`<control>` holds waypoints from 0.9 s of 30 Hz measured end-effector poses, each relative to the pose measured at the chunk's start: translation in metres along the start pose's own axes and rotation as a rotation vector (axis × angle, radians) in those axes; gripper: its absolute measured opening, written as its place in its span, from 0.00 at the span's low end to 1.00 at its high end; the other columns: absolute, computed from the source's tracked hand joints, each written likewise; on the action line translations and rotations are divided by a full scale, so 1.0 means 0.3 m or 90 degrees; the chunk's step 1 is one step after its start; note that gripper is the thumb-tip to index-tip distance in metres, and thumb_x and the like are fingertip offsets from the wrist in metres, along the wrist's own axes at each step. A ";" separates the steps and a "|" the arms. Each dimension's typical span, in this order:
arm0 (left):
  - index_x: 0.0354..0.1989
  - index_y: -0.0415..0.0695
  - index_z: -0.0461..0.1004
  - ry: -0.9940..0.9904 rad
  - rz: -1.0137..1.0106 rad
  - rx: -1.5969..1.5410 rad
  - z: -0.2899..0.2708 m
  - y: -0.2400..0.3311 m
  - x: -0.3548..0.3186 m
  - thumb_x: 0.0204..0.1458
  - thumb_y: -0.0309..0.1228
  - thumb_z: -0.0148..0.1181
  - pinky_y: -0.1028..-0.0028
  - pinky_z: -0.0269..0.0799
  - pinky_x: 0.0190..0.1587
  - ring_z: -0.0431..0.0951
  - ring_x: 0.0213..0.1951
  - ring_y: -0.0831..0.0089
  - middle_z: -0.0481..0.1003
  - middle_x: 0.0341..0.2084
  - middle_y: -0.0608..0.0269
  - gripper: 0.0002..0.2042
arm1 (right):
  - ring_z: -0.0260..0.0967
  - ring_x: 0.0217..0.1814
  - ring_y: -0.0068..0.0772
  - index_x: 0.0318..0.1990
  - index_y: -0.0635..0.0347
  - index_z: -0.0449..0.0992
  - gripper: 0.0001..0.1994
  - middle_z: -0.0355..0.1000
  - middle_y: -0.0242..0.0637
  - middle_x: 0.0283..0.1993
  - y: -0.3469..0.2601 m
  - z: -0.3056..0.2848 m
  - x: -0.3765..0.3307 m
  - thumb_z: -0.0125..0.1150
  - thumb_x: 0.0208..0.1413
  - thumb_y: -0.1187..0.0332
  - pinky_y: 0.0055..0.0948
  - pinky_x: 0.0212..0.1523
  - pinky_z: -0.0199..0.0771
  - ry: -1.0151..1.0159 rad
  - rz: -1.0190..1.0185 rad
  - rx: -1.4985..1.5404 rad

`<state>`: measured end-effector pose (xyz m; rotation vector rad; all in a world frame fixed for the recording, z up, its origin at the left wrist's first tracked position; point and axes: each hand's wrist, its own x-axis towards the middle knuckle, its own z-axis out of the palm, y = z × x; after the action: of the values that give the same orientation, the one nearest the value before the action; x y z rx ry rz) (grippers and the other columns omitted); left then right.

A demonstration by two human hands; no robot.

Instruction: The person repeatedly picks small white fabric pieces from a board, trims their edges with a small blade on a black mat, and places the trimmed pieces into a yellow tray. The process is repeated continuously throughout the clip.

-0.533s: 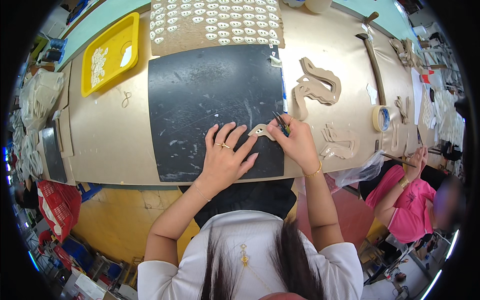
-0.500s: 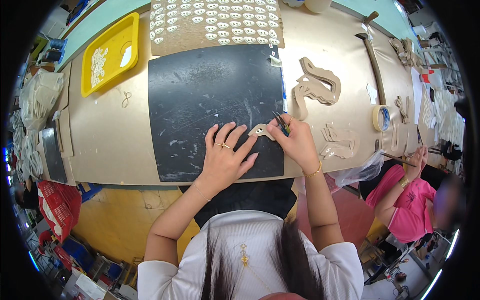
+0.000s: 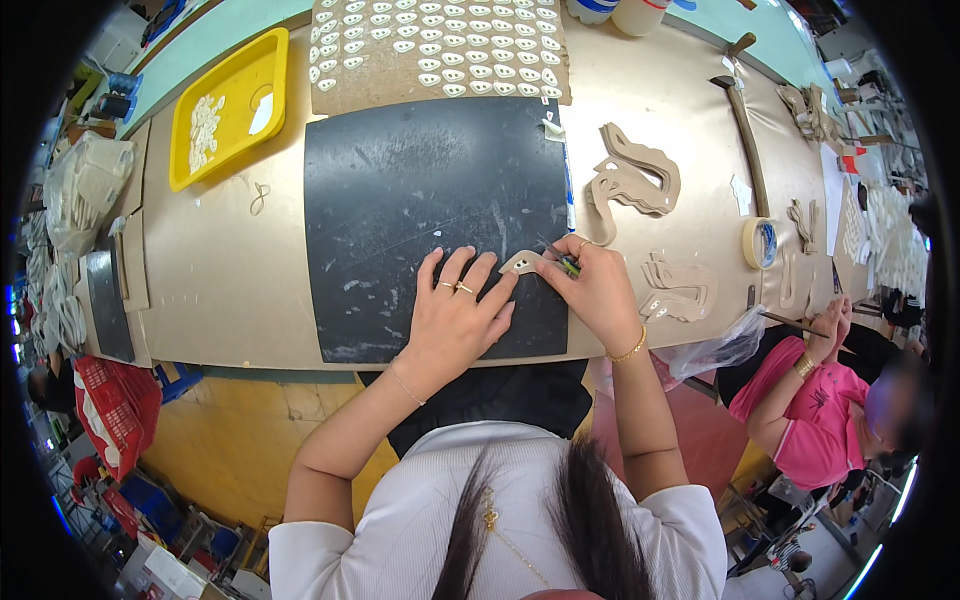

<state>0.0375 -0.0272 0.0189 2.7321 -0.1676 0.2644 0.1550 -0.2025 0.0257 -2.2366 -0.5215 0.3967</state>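
Note:
My left hand (image 3: 462, 308) lies on a black cutting mat (image 3: 400, 190) with its fingers spread. Its index fingertip touches the left end of a curved beige shoe-upper piece (image 3: 522, 263), which carries a small white patch with dark holes. On the mat's right side my right hand (image 3: 598, 290) pinches the other end of that piece between thumb and finger. A small pointed tool (image 3: 562, 258) with two dark prongs and yellow-green parts is tucked in the same hand. Its grip is partly hidden, so I cannot tell tweezers from snips.
Beyond the mat lies a brown board (image 3: 385, 80) with rows of white patches. A yellow tray (image 3: 182, 150) stands far left. To the right are stacked beige pieces (image 3: 655, 200), more cut pieces (image 3: 690, 300), a tape roll (image 3: 752, 243) and a hammer (image 3: 745, 130). A co-worker (image 3: 810, 400) sits right.
The tool's prongs, apart before, now look closer together and lie lower beside my right fingers. The whole view has shifted slightly. Both hands stay at the curved piece.

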 end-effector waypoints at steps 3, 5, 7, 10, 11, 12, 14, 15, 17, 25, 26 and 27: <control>0.53 0.51 0.77 0.005 0.001 0.001 0.002 0.000 -0.007 0.48 0.35 0.70 0.49 0.57 0.65 0.68 0.60 0.57 0.73 0.53 0.59 0.21 | 0.78 0.31 0.50 0.39 0.69 0.81 0.15 0.78 0.51 0.30 -0.050 -0.032 0.014 0.72 0.53 0.64 0.38 0.34 0.76 -0.066 0.074 -0.047; 0.54 0.52 0.77 0.008 0.001 -0.002 0.010 0.000 -0.018 0.48 0.36 0.70 0.49 0.57 0.66 0.67 0.61 0.57 0.72 0.54 0.59 0.22 | 0.78 0.31 0.51 0.39 0.69 0.80 0.15 0.78 0.52 0.30 -0.046 -0.030 0.010 0.71 0.53 0.64 0.39 0.34 0.76 -0.065 0.069 -0.040; 0.54 0.51 0.77 0.015 0.003 -0.003 0.013 -0.004 -0.014 0.48 0.37 0.70 0.49 0.58 0.64 0.68 0.59 0.57 0.72 0.53 0.58 0.22 | 0.78 0.31 0.51 0.39 0.69 0.80 0.15 0.78 0.52 0.30 -0.048 -0.033 0.017 0.71 0.53 0.64 0.39 0.35 0.76 -0.071 0.073 -0.037; 0.55 0.52 0.76 0.027 0.013 0.002 0.012 -0.002 0.001 0.48 0.37 0.70 0.48 0.59 0.63 0.68 0.58 0.57 0.72 0.52 0.59 0.23 | 0.78 0.31 0.51 0.39 0.69 0.80 0.15 0.78 0.53 0.31 -0.053 -0.035 0.020 0.71 0.53 0.64 0.39 0.35 0.76 -0.084 0.082 -0.029; 0.55 0.52 0.76 0.030 0.018 0.004 0.012 0.000 0.008 0.48 0.37 0.70 0.48 0.59 0.63 0.68 0.58 0.57 0.71 0.52 0.59 0.23 | 0.78 0.31 0.51 0.39 0.69 0.80 0.15 0.78 0.53 0.31 -0.044 -0.031 0.018 0.71 0.53 0.64 0.39 0.35 0.76 -0.080 0.075 -0.021; 0.55 0.52 0.76 0.024 0.018 0.003 0.013 -0.001 0.011 0.48 0.37 0.70 0.48 0.59 0.62 0.68 0.57 0.58 0.71 0.51 0.59 0.23 | 0.78 0.31 0.51 0.40 0.69 0.80 0.15 0.78 0.53 0.31 -0.038 -0.029 0.016 0.72 0.53 0.64 0.39 0.35 0.76 -0.075 0.068 -0.013; 0.55 0.53 0.77 0.012 0.018 0.000 0.016 -0.004 0.016 0.47 0.38 0.70 0.49 0.59 0.62 0.68 0.57 0.58 0.71 0.51 0.59 0.23 | 0.78 0.32 0.51 0.40 0.69 0.80 0.15 0.78 0.52 0.32 -0.035 -0.025 0.017 0.71 0.53 0.64 0.39 0.35 0.76 -0.082 0.063 -0.016; 0.55 0.53 0.77 0.014 0.019 -0.003 0.018 -0.006 0.016 0.47 0.37 0.70 0.49 0.58 0.62 0.67 0.57 0.58 0.71 0.51 0.60 0.23 | 0.78 0.32 0.51 0.40 0.69 0.80 0.15 0.78 0.52 0.32 -0.034 -0.024 0.018 0.71 0.53 0.64 0.39 0.35 0.76 -0.085 0.060 -0.018; 0.55 0.54 0.77 0.016 0.020 -0.010 0.024 -0.011 0.012 0.47 0.37 0.70 0.49 0.57 0.63 0.66 0.58 0.57 0.70 0.51 0.60 0.23 | 0.77 0.30 0.50 0.40 0.69 0.80 0.15 0.78 0.52 0.31 -0.025 -0.020 0.017 0.71 0.53 0.65 0.38 0.34 0.75 -0.079 0.052 0.000; 0.52 0.55 0.79 0.028 0.025 -0.022 0.030 -0.027 0.014 0.47 0.37 0.69 0.50 0.56 0.63 0.68 0.57 0.61 0.71 0.50 0.63 0.21 | 0.72 0.23 0.40 0.38 0.67 0.80 0.12 0.75 0.48 0.26 -0.021 -0.022 0.023 0.69 0.54 0.65 0.35 0.28 0.70 -0.087 0.087 0.025; 0.52 0.55 0.79 0.025 0.023 -0.025 0.029 -0.026 0.012 0.47 0.37 0.69 0.51 0.56 0.63 0.68 0.57 0.61 0.71 0.50 0.63 0.21 | 0.70 0.21 0.33 0.37 0.67 0.80 0.12 0.75 0.44 0.24 -0.014 -0.016 0.021 0.69 0.55 0.65 0.32 0.27 0.69 -0.080 0.081 0.032; 0.53 0.56 0.79 0.024 0.022 -0.025 0.028 -0.026 0.012 0.46 0.36 0.69 0.51 0.56 0.63 0.68 0.57 0.61 0.71 0.50 0.63 0.21 | 0.68 0.20 0.26 0.36 0.67 0.80 0.11 0.74 0.41 0.23 -0.012 -0.013 0.020 0.69 0.55 0.65 0.29 0.25 0.67 -0.074 0.074 0.039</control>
<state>0.0436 -0.0236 0.0090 2.6849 -0.2067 0.3179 0.1611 -0.2000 0.0302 -2.2002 -0.4340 0.5983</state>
